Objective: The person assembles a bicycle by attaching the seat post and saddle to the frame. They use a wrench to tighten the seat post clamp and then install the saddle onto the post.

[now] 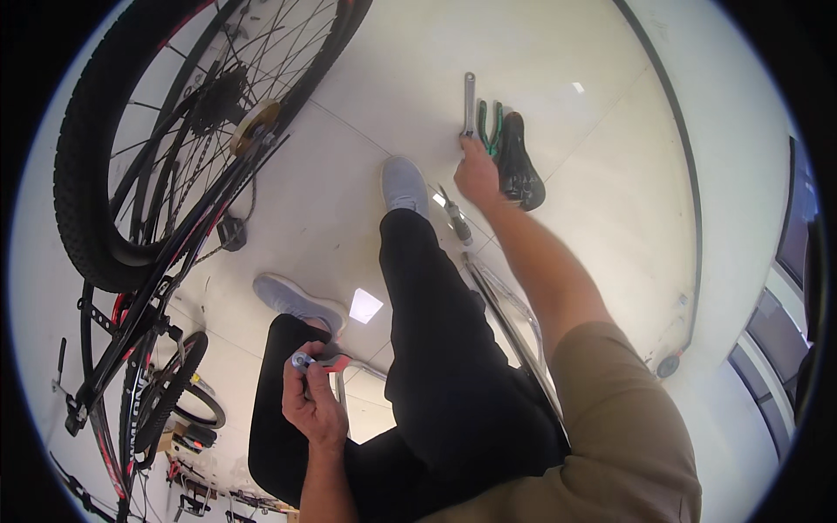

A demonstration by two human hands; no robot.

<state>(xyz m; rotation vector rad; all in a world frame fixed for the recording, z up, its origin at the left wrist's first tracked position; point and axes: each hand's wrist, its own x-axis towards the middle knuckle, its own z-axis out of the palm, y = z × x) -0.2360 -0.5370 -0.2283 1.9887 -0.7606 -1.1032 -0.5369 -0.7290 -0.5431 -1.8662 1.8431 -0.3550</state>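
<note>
R hand [479, 173] clamped on near end of silver wrench [469, 103], long axis fore-aft, free end fwd.

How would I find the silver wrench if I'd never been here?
Start at the big bicycle tyre on the left, cross the floor to the black saddle. Left of it lie pliers, and next comes the wrench, its lower end at the right hand. It's long, straight and silver, while the pliers have green handles.

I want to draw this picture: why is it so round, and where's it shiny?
Head view: the fisheye lens bends straight edges and leaves black corners; same view: glare marks the pale floor, with a bright patch beside the left shoe.
</note>
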